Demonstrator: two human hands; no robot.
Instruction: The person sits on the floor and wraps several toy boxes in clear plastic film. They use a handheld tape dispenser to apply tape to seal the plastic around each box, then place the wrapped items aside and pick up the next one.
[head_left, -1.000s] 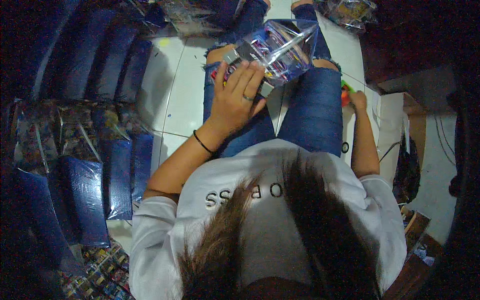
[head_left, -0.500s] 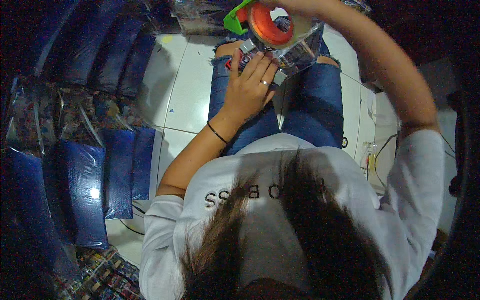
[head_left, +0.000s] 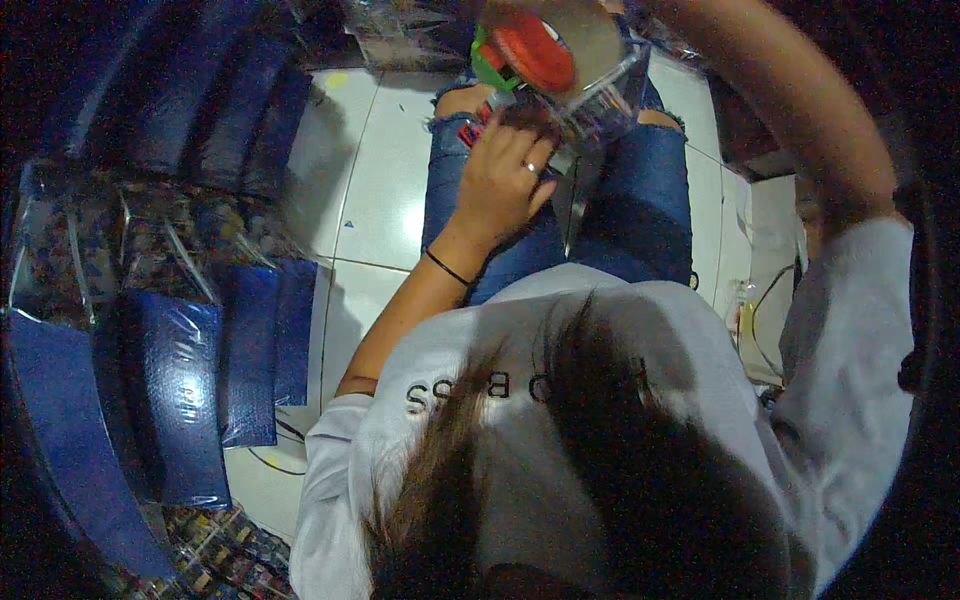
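Note:
My left hand point(head_left: 510, 175), with a ring and a dark wristband, is closed over the near left part of a clear plastic package point(head_left: 610, 112) resting on my thighs. Small colourful items show through its wall. Just above the package is a green and orange tape dispenser point(head_left: 492, 65), tilted and blurred, with a wide roll of tape point(head_left: 600, 42) on it. My right forearm point(head_left: 770, 70) reaches over from the right toward the dispenser. Its hand is cut off by the top edge, so the fingers are hidden.
Blue padded, plastic-wrapped packs point(head_left: 180, 390) stand in rows at the left. Clear bags of small items point(head_left: 220, 550) lie at the lower left. White floor tiles point(head_left: 385, 190) show beside my legs, and a thin cable point(head_left: 770, 320) runs at the right.
The tape dispenser has turned and shifted slightly, its green part swinging down toward the package. My right arm has moved a little to the right. My left hand stays on the package.

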